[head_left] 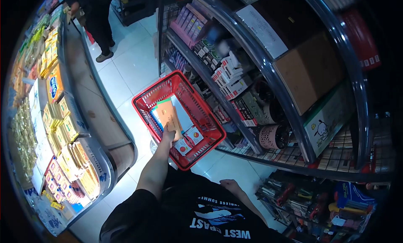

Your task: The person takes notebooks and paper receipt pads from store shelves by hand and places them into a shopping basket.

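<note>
My left hand (169, 135) reaches into a red plastic shopping basket (204, 148). Its fingers are closed at the lower edge of a flat brown item (168, 113) that looks like a notebook or envelope; part of the grip is hidden. Beside it in the basket lie a pale flat item (184, 107) and white boxes (194, 135) with red round marks. Blue and green edges show under the brown item. My right hand (230, 185) is beside my body, fingers curled, with nothing visible in it.
Shelves (252, 49) with boxed goods stand close on the right, with a pink perforated basket (272, 136) low down. A display counter (94, 154) of packaged snacks runs along the left. A person in dark clothes (94, 16) stands ahead on the tiled floor (134, 54). Racked goods (294, 197) are at lower right.
</note>
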Tool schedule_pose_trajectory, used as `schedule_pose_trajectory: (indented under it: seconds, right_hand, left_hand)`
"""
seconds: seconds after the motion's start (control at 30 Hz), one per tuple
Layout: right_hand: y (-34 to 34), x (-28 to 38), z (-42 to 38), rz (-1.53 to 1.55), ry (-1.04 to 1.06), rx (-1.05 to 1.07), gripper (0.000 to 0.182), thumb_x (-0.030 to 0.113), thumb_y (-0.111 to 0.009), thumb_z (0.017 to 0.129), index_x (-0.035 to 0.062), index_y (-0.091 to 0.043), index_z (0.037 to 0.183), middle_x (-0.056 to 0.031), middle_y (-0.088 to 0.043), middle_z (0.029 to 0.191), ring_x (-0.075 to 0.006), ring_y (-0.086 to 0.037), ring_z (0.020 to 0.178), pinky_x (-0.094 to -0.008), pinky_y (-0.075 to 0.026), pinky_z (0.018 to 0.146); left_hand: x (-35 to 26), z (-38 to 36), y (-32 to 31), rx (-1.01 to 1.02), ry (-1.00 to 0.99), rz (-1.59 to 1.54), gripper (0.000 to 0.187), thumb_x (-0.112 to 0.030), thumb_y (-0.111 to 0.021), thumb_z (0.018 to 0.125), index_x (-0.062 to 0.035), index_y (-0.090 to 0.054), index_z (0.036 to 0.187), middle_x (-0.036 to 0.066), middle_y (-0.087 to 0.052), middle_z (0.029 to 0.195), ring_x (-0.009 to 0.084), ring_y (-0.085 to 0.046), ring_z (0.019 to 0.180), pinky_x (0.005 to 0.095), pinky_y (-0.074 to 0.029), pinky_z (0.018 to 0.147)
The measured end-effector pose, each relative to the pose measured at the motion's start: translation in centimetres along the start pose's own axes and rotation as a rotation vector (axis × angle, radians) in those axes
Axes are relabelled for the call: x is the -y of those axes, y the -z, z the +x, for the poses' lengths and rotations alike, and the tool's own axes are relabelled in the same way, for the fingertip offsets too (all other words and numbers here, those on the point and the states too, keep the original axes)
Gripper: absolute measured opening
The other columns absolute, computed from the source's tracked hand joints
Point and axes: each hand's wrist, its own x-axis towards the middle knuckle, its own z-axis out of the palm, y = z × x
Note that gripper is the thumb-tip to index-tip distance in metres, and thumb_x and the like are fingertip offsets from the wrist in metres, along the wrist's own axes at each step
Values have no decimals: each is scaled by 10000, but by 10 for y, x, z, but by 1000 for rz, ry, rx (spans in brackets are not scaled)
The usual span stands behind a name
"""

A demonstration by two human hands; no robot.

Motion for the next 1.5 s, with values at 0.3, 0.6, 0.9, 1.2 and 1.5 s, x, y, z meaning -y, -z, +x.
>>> schedule_pose_trajectory:
  seconds: [0.3, 0.6, 0.9, 1.2, 1.5]
  right_hand:
    - [-2, 5, 20, 44, 6, 0, 321, 271, -519, 905, 48, -653, 1092, -95, -695, 940, -168, -671, 794, -297, -526, 741]
    - [0, -13, 51, 162, 70, 10, 351, 344, -532, 915, 75, -646, 1108, -76, -683, 952, -152, -670, 801, -292, -530, 656]
    - [-1, -34, 68, 295, 95, -58, 347, 331, -542, 889, 87, -649, 1111, -82, -680, 972, -163, -674, 811, -293, -544, 661]
    - [-22, -64, 72, 457, 217, -168, 254, 303, -592, 813, 91, -709, 892, -45, -671, 748, -127, -624, 668, -275, -507, 634]
    - [-26, -73, 55, 585, 134, -198, 259, 288, -609, 808, 61, -710, 881, -43, -673, 800, -112, -619, 695, -261, -513, 632]
  left_hand:
    - [13, -80, -8, 172, -145, 170, 497, -74, -582, 881, -11, -370, 1326, 92, -565, 991, 146, -549, 833, 245, -449, 688]
    - [-70, -156, -47, 316, -647, 361, 322, -105, -515, 925, -10, -475, 1231, 83, -553, 1103, 146, -561, 892, 263, -466, 763]
    - [-173, -368, -166, 805, -1291, 429, 215, -23, -521, 901, 10, -550, 1111, 75, -578, 1035, 120, -546, 902, 255, -452, 800]
    - [-260, -525, -322, 884, -1974, 723, 352, -194, -544, 907, 10, -530, 1193, 140, -619, 1086, 210, -593, 995, 316, -442, 871]
    - [-261, -566, -429, 843, -1665, 1351, 479, -360, -500, 933, -74, -486, 1317, 82, -607, 1109, 188, -553, 1028, 315, -414, 907]
